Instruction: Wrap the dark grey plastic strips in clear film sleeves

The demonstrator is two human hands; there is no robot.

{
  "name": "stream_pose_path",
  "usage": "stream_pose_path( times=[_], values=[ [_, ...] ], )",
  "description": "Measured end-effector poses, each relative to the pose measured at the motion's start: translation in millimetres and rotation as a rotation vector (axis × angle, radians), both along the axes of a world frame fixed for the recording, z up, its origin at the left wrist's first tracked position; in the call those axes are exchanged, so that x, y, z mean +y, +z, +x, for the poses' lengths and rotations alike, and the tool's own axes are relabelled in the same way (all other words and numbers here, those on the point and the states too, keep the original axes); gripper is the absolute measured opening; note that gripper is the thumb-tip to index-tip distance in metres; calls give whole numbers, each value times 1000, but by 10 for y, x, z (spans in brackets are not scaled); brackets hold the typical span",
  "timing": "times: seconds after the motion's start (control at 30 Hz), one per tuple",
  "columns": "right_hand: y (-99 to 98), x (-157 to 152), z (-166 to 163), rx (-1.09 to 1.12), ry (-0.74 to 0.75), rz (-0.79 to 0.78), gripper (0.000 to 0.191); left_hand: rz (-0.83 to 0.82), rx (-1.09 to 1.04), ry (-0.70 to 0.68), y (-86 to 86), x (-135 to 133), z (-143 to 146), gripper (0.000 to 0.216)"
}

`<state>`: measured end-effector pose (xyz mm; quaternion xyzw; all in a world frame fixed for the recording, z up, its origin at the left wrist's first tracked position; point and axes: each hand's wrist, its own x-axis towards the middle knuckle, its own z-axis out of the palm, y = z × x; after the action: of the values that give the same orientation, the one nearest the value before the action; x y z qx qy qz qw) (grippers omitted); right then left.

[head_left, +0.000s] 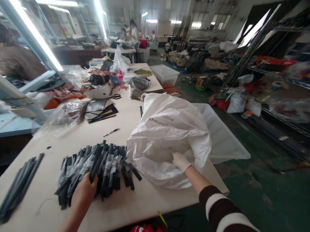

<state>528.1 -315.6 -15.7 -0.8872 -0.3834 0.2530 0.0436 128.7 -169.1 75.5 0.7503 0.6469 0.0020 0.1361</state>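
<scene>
A heap of several black strips wrapped in clear film (95,168) lies on the pale worktable (129,206) in front of me. My bare left hand (84,192) rests on the near edge of that heap, fingers curled over some strips. My right hand (179,161), in a white glove below a striped sleeve, grips a fold of a large white sack (169,136) with black writing. The sack stands bulging at the table's right edge.
More black strips (16,189) lie at the near left, a pen (111,132) mid-table, black sheets (100,111) and clear bags (64,115) farther back. A white plastic tub (225,139) sits right of the sack. A person (10,59) sits at far left; others stand in the distance.
</scene>
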Motion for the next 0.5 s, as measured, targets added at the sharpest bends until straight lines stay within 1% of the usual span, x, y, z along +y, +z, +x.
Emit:
stream_pose_path(
  times=[0.1,0.2,0.23,0.3,0.4,0.5],
  values=[
    [-52,48,-79,-4,52,-70,29,9,-94,26,130,-84,-47,30],
    [50,51,-22,-21,58,-32,17,-35,-278,73,241,-184,-67,30],
    [113,53,14,-26,55,7,13,-52,-348,82,285,-218,-57,31],
    [265,71,77,-30,46,111,14,-83,-480,73,395,-285,5,33],
    [508,121,92,-16,29,285,23,-115,-638,14,620,-360,199,33],
    [720,167,14,-9,3,439,37,-158,-737,-74,827,-371,467,29]
  ],
)
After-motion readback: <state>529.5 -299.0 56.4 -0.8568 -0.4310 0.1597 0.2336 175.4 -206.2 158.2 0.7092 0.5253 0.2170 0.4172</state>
